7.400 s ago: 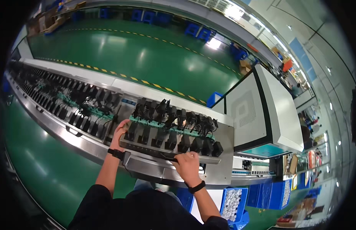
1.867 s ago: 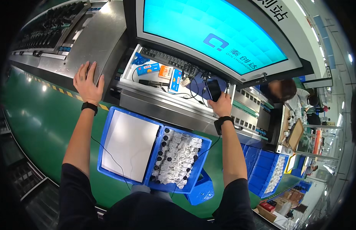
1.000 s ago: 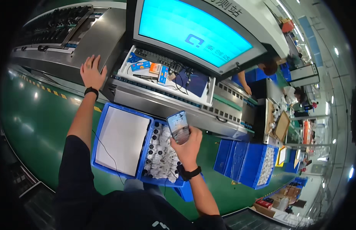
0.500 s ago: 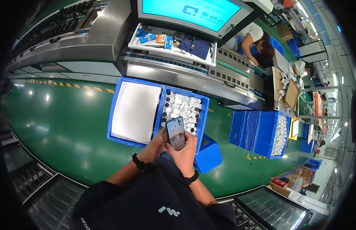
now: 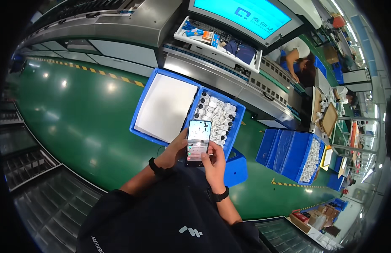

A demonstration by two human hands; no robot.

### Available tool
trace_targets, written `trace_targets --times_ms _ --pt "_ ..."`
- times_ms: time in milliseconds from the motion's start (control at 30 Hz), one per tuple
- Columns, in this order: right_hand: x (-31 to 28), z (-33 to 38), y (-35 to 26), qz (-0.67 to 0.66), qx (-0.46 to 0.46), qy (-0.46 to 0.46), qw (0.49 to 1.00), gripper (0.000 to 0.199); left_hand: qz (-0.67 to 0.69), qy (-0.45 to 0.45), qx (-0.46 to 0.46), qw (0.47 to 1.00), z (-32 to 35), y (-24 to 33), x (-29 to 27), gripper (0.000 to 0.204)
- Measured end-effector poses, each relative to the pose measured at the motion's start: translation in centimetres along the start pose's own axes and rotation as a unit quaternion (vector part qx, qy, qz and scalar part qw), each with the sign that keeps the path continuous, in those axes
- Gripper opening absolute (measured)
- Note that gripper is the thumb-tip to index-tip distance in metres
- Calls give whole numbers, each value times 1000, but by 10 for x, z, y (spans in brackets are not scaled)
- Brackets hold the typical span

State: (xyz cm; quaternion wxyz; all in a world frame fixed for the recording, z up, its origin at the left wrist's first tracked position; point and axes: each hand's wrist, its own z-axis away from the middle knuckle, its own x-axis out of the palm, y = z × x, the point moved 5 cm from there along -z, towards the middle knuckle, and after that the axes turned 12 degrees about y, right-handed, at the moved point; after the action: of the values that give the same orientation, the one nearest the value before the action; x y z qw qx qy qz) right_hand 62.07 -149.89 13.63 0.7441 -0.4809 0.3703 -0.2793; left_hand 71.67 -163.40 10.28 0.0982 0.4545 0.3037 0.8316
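A smartphone [image 5: 199, 135] with a lit screen is held upright between my two hands. My left hand [image 5: 175, 152] grips its left edge, fingers curled behind it. My right hand [image 5: 215, 163] is closed at the lower right edge, its thumb resting on the lower part of the screen. Just beyond the phone stands a blue bin [image 5: 234, 130] packed with small white parts, several with round black ends; the phone covers a corner of it. Beside it on the left, another blue bin [image 5: 141, 110] is topped by a plain white sheet [image 5: 166, 107].
A metal machine line [image 5: 191, 67] runs behind the bins, with a pulled-out drawer [image 5: 195, 41] of boxes and cables under a bright monitor [image 5: 246, 16]. More blue bins [image 5: 284, 149] stand at right on the green floor [image 5: 90, 135]. Another person [image 5: 297, 52] bends over the line.
The phone has turned more upright and its screen faces me more squarely, showing a different picture with a panel below. My right thumb has moved onto the screen. The view has shifted, too.
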Motion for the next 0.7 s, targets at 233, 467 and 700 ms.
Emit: trace_targets --times_ms 233,467,700 --pt "6 6 3 -62 9 3 998 45 58 4 1 998 15 9 -1 87" --pt "12 15 1 -53 -10 -7 999 44 54 10 16 998 23 9 -7 85" --pt "8 20 -7 -47 5 -27 999 54 36 19 11 999 27 12 -5 80"
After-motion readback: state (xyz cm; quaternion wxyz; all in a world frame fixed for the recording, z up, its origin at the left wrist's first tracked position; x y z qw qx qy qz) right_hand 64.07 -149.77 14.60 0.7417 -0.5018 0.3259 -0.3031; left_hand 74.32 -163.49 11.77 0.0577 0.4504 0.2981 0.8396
